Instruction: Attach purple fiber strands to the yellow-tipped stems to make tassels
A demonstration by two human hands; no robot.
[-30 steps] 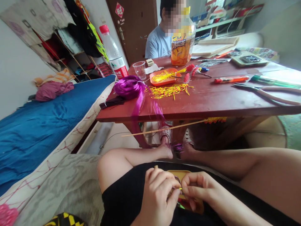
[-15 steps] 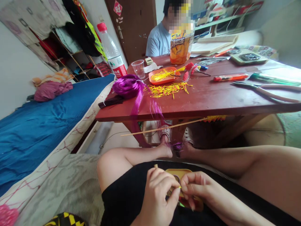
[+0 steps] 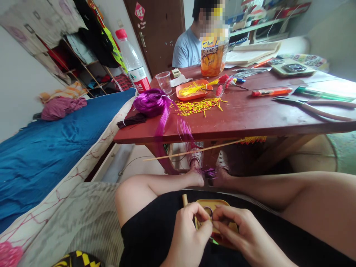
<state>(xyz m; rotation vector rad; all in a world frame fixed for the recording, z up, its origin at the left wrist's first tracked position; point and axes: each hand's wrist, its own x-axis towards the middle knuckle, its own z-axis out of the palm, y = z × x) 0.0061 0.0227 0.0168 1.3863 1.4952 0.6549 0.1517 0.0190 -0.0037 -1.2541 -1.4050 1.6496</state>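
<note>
Both hands meet over my lap, fingertips almost touching. My left hand (image 3: 191,230) is closed in a pinch, and so is my right hand (image 3: 240,226); whatever lies between the fingertips is too small to make out. Under them, on the black cloth (image 3: 147,233) over my lap, rests a small yellow tray (image 3: 217,203), largely covered by the hands. A round, dark-rimmed item (image 3: 208,210) shows in it, with something red and green lower down. A short wooden stick (image 3: 185,200) pokes up behind my left hand; I cannot tell whether the hand holds it.
Ahead stands a red table (image 3: 239,118) with a purple thread bundle (image 3: 150,104), yellow strands (image 3: 197,106), an orange tray (image 3: 191,98), pliers (image 3: 311,105) and bottles. A thin stick (image 3: 191,151) crosses below its edge. Someone in a blue shirt (image 3: 186,50) sits beyond. A bed (image 3: 63,141) is left.
My left hand has turned and its fingers have opened up somewhat, showing more of the wooden stick. My right fingers have drawn closer to the left fingertips. The yellow bit at the fingertips no longer shows clearly.
</note>
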